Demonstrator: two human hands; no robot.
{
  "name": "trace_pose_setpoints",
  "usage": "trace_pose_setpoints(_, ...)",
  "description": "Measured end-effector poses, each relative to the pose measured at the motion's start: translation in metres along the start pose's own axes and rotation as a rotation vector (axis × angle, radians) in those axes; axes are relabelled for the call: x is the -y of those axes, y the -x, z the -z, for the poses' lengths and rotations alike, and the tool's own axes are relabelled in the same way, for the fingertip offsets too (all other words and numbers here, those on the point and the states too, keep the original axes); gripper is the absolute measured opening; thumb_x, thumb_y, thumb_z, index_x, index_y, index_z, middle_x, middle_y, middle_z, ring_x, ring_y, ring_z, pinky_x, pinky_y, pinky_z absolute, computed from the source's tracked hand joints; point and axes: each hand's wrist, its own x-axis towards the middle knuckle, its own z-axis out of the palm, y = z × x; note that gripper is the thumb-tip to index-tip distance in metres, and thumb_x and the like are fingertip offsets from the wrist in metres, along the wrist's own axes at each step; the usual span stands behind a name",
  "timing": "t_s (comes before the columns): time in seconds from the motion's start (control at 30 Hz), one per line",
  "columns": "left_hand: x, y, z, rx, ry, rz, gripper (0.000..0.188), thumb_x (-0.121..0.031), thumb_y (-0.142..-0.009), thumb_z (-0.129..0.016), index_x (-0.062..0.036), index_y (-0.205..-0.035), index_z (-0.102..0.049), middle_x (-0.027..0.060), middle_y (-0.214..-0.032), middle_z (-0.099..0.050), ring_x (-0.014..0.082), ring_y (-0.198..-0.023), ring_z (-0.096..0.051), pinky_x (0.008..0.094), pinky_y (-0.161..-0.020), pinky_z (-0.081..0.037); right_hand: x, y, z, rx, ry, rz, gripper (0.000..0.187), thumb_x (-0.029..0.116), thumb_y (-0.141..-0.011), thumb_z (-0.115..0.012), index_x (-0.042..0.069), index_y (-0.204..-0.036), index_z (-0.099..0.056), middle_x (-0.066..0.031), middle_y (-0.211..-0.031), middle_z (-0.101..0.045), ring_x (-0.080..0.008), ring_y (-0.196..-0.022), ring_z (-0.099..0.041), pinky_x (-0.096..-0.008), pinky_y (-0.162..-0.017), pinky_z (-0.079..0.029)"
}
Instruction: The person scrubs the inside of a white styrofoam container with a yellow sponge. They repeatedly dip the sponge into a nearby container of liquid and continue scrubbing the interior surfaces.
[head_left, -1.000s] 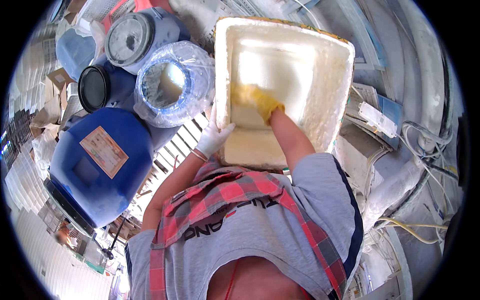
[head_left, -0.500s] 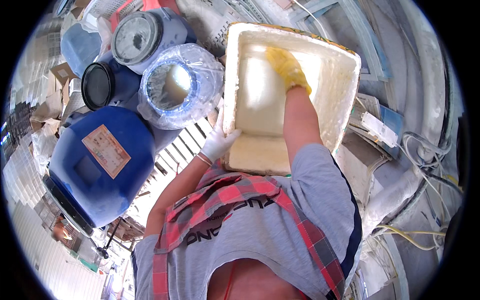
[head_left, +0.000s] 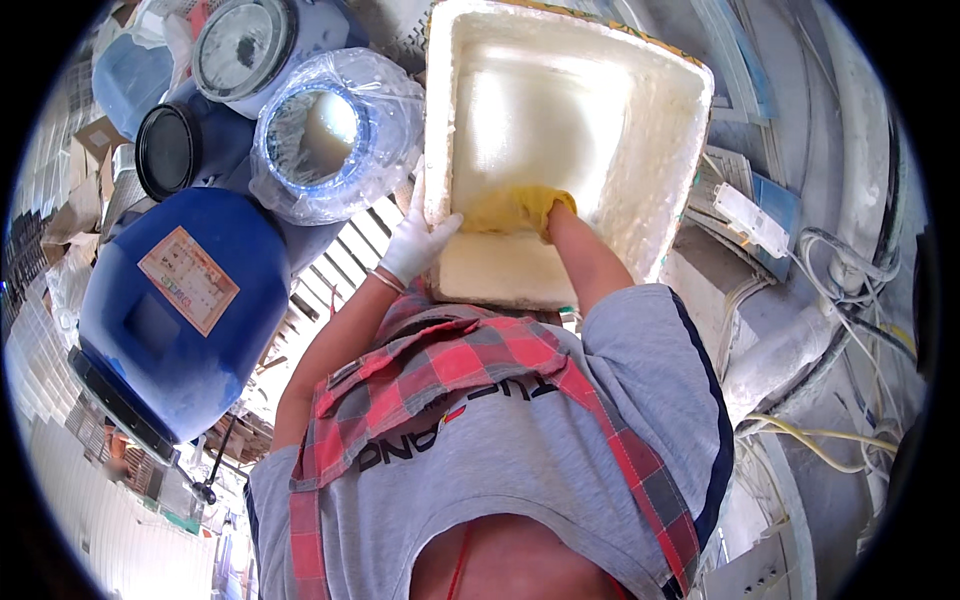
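A white foam box (head_left: 500, 290) with thick walls stands before me, holding cloudy pale liquid. My left hand (head_left: 420, 243), in a thin white glove, grips the box's left rim, thumb over the top edge and fingers along the outside. My right hand (head_left: 515, 209), in a yellow rubber glove, reaches into the box near its close side. Its wrist shows above the liquid, while the fingers point left and blur beneath the surface. Whether they hold anything is hidden.
Left of the box stands an open blue drum with a clear plastic liner (head_left: 315, 135). Around it are a large blue drum (head_left: 185, 320), a black-lidded drum (head_left: 168, 152) and a grey-lidded drum (head_left: 243, 48). Cables and hoses (head_left: 850, 265) tangle at the right beside a white power strip (head_left: 750, 220).
My right hand has moved from the box's far side to its near side, fingers now pointing left. My left hand stays on the rim. The whole view has shifted slightly.
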Motion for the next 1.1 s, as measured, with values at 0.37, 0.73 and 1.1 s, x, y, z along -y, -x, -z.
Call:
trace_pose_setpoints(0.37, -0.011, 0.005, 0.004, -0.012, -0.015, -0.007, 0.095, -0.039, -0.085, -0.066, -0.0107, -0.154, -0.006, 0.0283, -0.097, -0.067, 0.0406, -0.087, -0.068, 0.0432, -0.075, -0.054, -0.059, -0.027, 0.163, -0.895, -0.840, 0.125, 0.045, 0.028, -0.098, -0.046, 0.007, -0.138, -0.046, -0.0055, -0.138, -0.053, -0.0171, -0.125, -0.049, -0.0322, -0.107, -0.038)
trace_pose_setpoints(0.73, -0.007, 0.006, 0.004, 0.014, 0.000, 0.059, 0.096, -0.039, -0.085, -0.067, -0.0103, -0.154, -0.008, 0.0272, -0.098, -0.068, 0.0386, -0.087, -0.069, 0.0425, -0.075, -0.054, -0.005, 0.014, 0.147, 0.303, -1.064, -0.060, 0.047, 0.029, -0.093, -0.055, 0.004, -0.132, -0.053, -0.0085, -0.138, -0.053, -0.0209, -0.128, -0.048, -0.0327, -0.109, -0.035)
trace_pose_setpoints(1.1, 0.006, 0.001, 0.000, 0.002, 0.007, 0.014, 0.096, -0.040, -0.085, -0.066, -0.0101, -0.154, -0.006, 0.0287, -0.094, -0.067, 0.0425, -0.084, -0.067, 0.0447, -0.073, -0.054, 0.028, -0.014, 0.118, -0.267, -0.772, -0.034, 0.039, 0.026, -0.092, -0.052, 0.010, -0.127, -0.057, -0.0077, -0.136, -0.054, -0.0211, -0.127, -0.049, -0.0343, -0.105, -0.039)
